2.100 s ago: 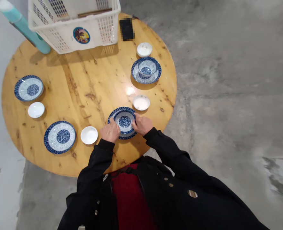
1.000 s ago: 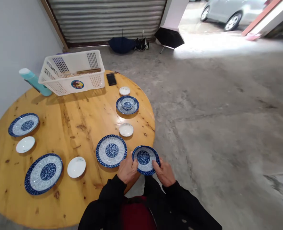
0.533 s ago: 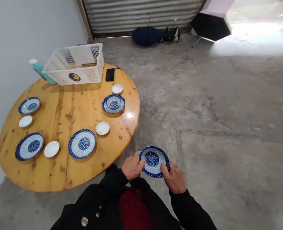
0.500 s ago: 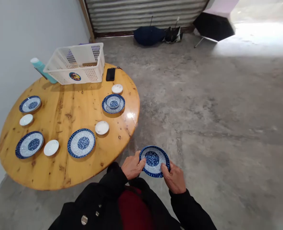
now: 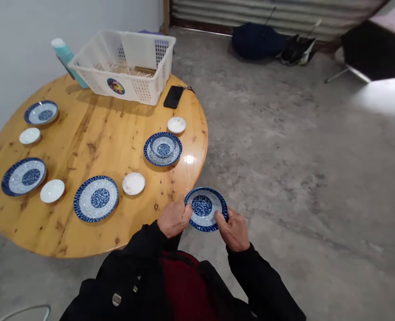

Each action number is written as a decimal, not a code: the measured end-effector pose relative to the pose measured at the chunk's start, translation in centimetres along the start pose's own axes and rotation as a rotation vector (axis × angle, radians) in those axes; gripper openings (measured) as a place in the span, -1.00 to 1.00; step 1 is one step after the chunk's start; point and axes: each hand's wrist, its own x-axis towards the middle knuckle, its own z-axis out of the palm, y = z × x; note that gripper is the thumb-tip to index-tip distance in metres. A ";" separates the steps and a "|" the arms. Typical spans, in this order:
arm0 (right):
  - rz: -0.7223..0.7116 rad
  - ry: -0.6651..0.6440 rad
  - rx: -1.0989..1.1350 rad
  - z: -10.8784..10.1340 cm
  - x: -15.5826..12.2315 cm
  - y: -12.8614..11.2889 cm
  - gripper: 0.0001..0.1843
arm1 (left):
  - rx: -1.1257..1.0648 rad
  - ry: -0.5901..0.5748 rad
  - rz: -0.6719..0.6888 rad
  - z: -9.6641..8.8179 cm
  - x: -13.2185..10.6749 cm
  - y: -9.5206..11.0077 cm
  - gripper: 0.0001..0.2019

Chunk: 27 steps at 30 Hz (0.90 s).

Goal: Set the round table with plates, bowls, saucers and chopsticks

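Observation:
Both my hands grip the rim of a small blue-and-white porcelain plate (image 5: 204, 208), which is tilted and held just past the table edge, above the concrete floor. My left hand (image 5: 174, 218) is on its near left side, and my right hand (image 5: 232, 230) is on its right side. Nearest on the table lie a larger blue-patterned plate (image 5: 96, 198) and a white saucer (image 5: 133, 183). Farther back, a blue-and-white bowl (image 5: 163, 146) sits on another plate (image 5: 151, 154).
The round pine table (image 5: 83, 133) also holds several plates and saucers on its left, a white saucer (image 5: 176, 125), a phone (image 5: 173, 96), a white basket (image 5: 126, 67) and a teal bottle (image 5: 68, 60). Concrete floor surrounds it; a wall (image 5: 16, 44) stands left.
The small plate no longer rests on the larger plate; both hands have carried it beyond the table edge. My view has swung, shifting the table left and then lower in the picture.

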 end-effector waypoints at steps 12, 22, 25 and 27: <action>-0.215 -0.237 0.041 4.1 17.7 -7.2 -0.74 | -0.070 0.287 -0.344 -8.8 8.1 -3.4 -0.62; -0.486 -0.418 -0.050 8.7 26.2 -9.2 -0.60 | -0.245 0.489 -0.576 -10.2 12.7 -6.0 -0.62; -0.571 -0.487 -0.037 10.3 27.8 -8.7 -0.60 | -0.306 0.488 -0.648 -10.1 13.3 -6.3 -0.63; -0.634 -0.499 -0.003 11.1 28.5 -8.4 -0.63 | -0.362 0.465 -0.691 -10.0 13.6 -6.2 -0.62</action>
